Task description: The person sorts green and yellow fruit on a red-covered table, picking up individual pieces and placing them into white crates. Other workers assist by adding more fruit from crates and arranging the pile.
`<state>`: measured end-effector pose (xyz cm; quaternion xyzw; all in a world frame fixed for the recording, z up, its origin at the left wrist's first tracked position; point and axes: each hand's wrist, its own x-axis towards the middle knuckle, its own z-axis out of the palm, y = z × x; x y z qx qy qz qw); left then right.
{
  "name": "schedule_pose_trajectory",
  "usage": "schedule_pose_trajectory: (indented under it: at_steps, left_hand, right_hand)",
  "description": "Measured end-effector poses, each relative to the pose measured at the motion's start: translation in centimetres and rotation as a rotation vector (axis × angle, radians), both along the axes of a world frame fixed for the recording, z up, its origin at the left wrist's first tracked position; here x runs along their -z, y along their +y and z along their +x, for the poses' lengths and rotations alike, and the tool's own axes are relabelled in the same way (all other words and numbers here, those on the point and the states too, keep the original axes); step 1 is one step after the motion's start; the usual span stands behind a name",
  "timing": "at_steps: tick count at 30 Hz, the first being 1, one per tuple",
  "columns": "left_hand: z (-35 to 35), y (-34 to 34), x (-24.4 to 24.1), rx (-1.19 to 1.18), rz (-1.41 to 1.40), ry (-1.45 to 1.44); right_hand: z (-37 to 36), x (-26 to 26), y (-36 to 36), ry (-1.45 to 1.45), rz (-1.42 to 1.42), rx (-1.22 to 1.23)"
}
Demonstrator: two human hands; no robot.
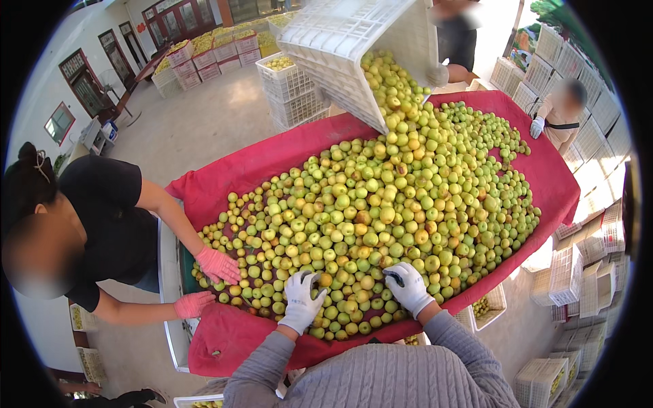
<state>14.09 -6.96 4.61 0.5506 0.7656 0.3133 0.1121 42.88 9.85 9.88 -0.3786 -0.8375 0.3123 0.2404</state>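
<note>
A heap of round yellow-green fruits point(352, 204), some with brown patches, is spread over a red cloth point(551, 168) on a raised table. My left hand point(302, 301), in a white glove, is at the heap's near edge. Its thumb and fingers are apart beside a browner fruit point(325, 279). To its right, my right hand point(408, 286), gloved alike, curves over the fruits with a gap between thumb and fingers. No fruit shows in either grasp. At the far side, a white plastic crate point(331, 38) is tipped, and fruits pour from it onto the heap.
A person in pink gloves point(217, 265) reaches onto the cloth from the left. Another's gloved hand point(437, 75) supports the tipped crate. At the far right, a person's gloved hand point(537, 127) rests by the cloth's edge. Stacked crates point(291, 92) stand behind; more crates point(565, 275) are at right.
</note>
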Motion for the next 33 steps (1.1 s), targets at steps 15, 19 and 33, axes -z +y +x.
schedule_pose_trajectory:
  at_steps: [15,19,33]
  left_hand:
    - [-10.4,20.8,0.9,-0.135,0.078,-0.017]
    - [-12.8,21.7,-0.1,0.011,-0.028,0.165]
    - [-15.8,-33.5,-11.5,-0.461,-0.999,-0.221]
  right_hand:
    - [-0.1,0.2,0.0,-0.04,0.057,-0.015]
    - [-0.7,-0.1,0.3,-0.058,-0.006,-0.061]
    - [0.1,2.1,0.3,-0.035,0.062,-0.17]
